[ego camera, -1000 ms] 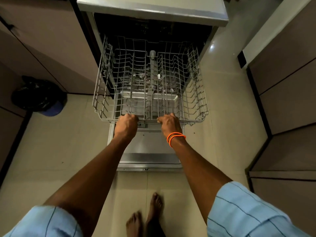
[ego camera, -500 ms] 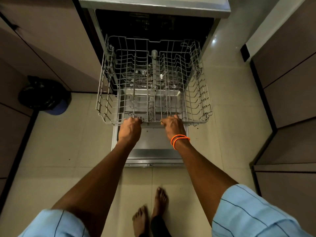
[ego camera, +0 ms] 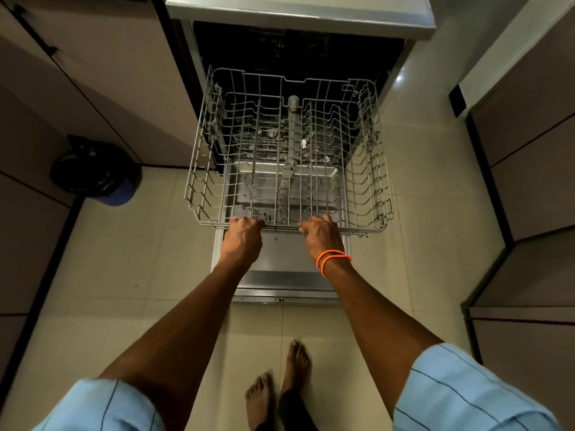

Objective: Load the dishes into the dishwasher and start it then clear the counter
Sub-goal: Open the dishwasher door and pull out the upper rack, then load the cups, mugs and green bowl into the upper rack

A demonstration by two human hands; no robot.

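1 head cam, wide-angle, looks fwd & steeply down; rack [ego camera: 289,157] near, floor [ego camera: 130,262] below.

A pale tiled floor [ego camera: 420,244] carries bare feet [ego camera: 280,390] and a black-bagged bin [ego camera: 96,169] by the cabinets.

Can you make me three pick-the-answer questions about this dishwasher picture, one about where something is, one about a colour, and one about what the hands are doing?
1. Where is the black bin bag?
A. On the floor to the person's left
B. Inside the rack
C. On top of the dishwasher

2. What colour are the bands on the right wrist?
A. Green
B. Orange
C. White

3. What are the two hands doing?
A. Hanging loose
B. Carrying a plate
C. Gripping the front rail of the wire rack

Answers:
1 A, it sits by the left cabinets.
2 B, two orange loops circle the wrist.
3 C, the left hand and right hand curl over the rail.
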